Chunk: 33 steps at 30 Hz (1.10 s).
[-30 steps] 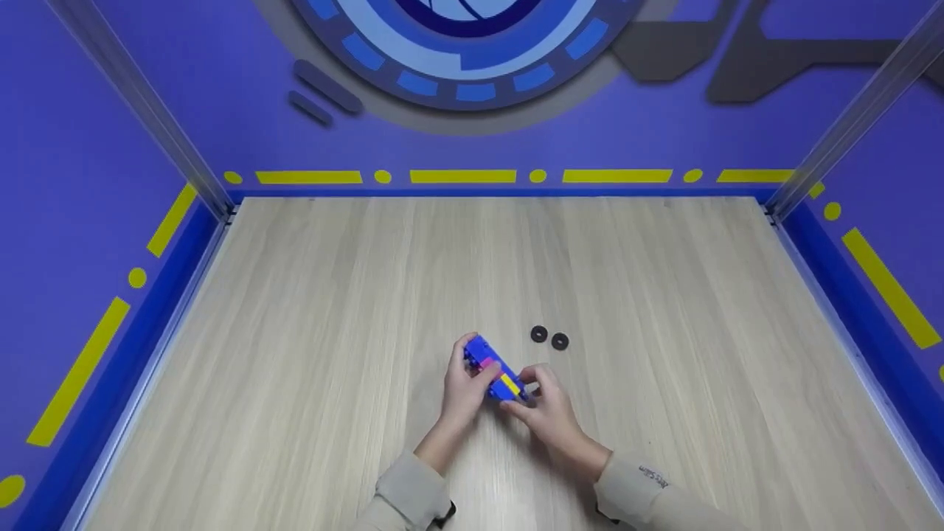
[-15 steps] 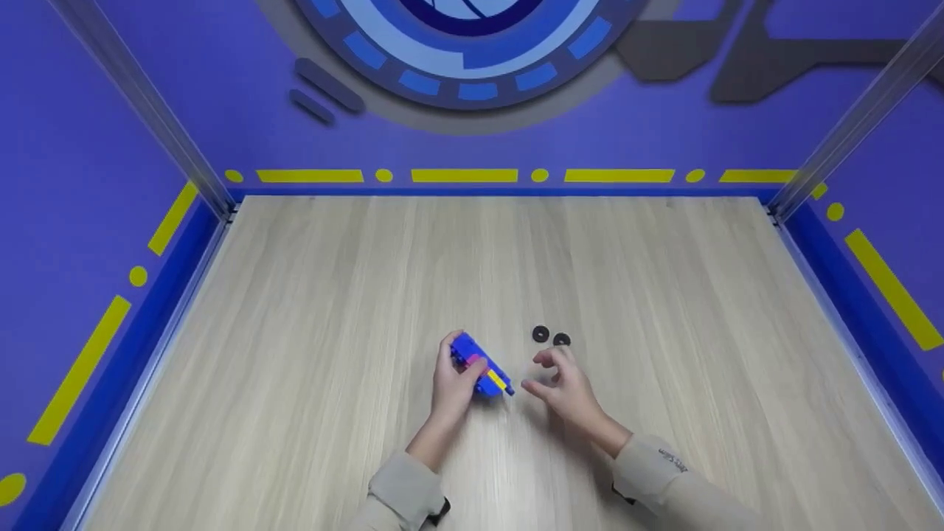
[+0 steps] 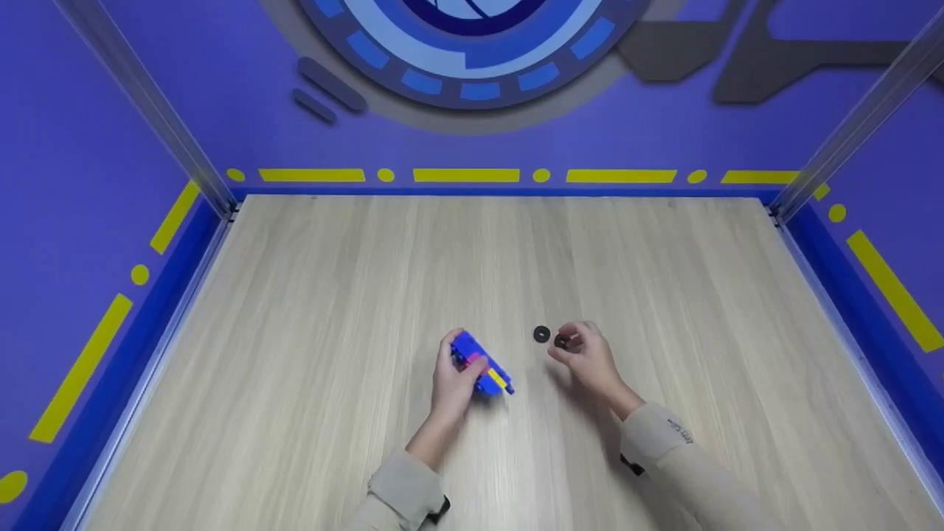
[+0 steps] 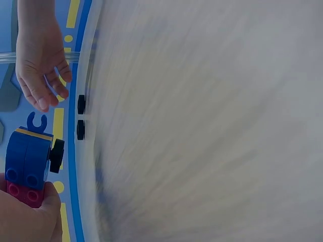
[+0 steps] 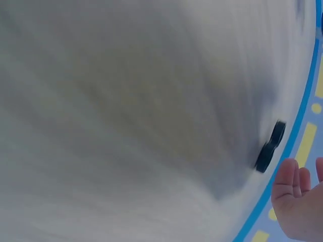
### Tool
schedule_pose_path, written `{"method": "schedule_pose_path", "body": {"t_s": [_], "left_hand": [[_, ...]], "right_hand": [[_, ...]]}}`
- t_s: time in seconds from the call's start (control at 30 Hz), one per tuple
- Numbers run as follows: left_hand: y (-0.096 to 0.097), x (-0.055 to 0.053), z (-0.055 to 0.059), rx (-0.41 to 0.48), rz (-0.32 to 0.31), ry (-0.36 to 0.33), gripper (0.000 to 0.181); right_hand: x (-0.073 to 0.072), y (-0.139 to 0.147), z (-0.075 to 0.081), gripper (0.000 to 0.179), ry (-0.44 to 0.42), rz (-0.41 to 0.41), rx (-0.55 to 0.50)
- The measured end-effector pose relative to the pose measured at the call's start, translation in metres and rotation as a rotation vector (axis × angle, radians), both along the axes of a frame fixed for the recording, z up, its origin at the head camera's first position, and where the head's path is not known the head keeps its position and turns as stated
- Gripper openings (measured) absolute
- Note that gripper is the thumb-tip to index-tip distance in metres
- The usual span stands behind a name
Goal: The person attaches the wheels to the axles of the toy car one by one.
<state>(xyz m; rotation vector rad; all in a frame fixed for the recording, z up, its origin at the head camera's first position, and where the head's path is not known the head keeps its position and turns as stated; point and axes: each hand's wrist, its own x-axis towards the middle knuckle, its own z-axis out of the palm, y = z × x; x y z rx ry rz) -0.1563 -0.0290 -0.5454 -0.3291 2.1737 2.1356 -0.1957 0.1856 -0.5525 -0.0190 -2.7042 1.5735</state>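
My left hand [image 3: 453, 385] grips a blue toy-brick vehicle [image 3: 467, 345] with pink and yellow pieces, the thumb across its pink part. In the left wrist view, a black wheel [image 4: 57, 156] sits on one side of this vehicle [image 4: 24, 155], and a blue clip [image 4: 37, 121] sticks out at its end. Two loose black wheels lie flat on the table: the left wheel [image 3: 541, 334] and the right wheel [image 3: 561, 341]. Above the right one hovers my right hand [image 3: 596, 363], fingers relaxed and apart. Both wrist views show a gap between that hand and the wheels.
The wood-grain table [image 3: 354, 295] stretches around both hands. Blue-purple panels with yellow markings stand along its back and sides, with metal posts at the rear corners, such as the left post [image 3: 158, 110].
My right hand has left the vehicle's end and moved right and away from me to the right-hand loose wheel. The left hand has shifted slightly left with the vehicle.
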Motion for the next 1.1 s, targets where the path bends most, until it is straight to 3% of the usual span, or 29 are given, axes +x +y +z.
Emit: {"method": "schedule_pose_path", "body": {"t_s": [0.23, 0.33, 0.43, 0.57, 0.63, 0.97, 1.1], "left_hand": [[-0.001, 0.001, 0.000, 0.037, -0.044, 0.020, 0.059], [-0.001, 0.005, 0.012, 0.031, -0.046, 0.024, 0.057], [0.000, 0.005, 0.012, 0.023, -0.042, 0.023, 0.057], [0.001, 0.001, -0.001, 0.012, -0.034, 0.023, 0.059], [0.001, 0.001, -0.001, 0.008, -0.034, 0.024, 0.058], [0.002, 0.000, 0.000, -0.008, -0.054, 0.041, 0.056], [0.002, 0.004, 0.012, -0.009, -0.052, 0.022, 0.055]], "right_hand": [[-0.007, 0.009, -0.002, 0.038, -0.060, 0.002, 0.044], [-0.010, 0.012, -0.005, 0.038, -0.084, 0.011, 0.031], [-0.015, 0.015, -0.009, 0.039, -0.104, 0.015, 0.026], [-0.020, 0.018, -0.013, 0.041, -0.131, 0.034, 0.030], [-0.022, 0.020, -0.013, 0.041, -0.138, 0.053, 0.058], [-0.025, 0.023, -0.018, 0.039, -0.079, 0.120, 0.211], [-0.024, 0.023, -0.019, 0.038, -0.078, 0.129, 0.259]]}}
